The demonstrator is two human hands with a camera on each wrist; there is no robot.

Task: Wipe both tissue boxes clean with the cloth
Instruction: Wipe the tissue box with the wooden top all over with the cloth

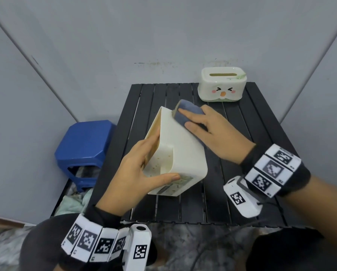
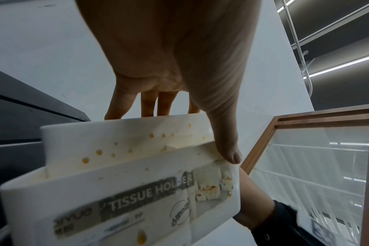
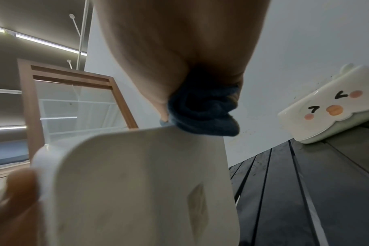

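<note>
A cream tissue box (image 1: 185, 153) stands tilted on one end on the black slatted table (image 1: 242, 202). My left hand (image 1: 144, 171) grips its near end, thumb on the labelled face (image 2: 150, 199), fingers over the stained side with yellow spots (image 2: 99, 152). My right hand (image 1: 208, 130) holds a folded dark blue cloth (image 1: 185, 112) and presses it against the box's broad upper face (image 3: 137, 183) near the far top edge. The cloth (image 3: 202, 114) bulges from under the palm. A second tissue box (image 1: 222, 84) with a cartoon face sits upright at the table's far right corner (image 3: 331, 106).
A blue plastic stool (image 1: 83, 149) stands left of the table, with crumpled pale fabric (image 1: 74, 202) on the floor beside it. Grey walls close in behind and on both sides. Bare slats lie to the right of the held box.
</note>
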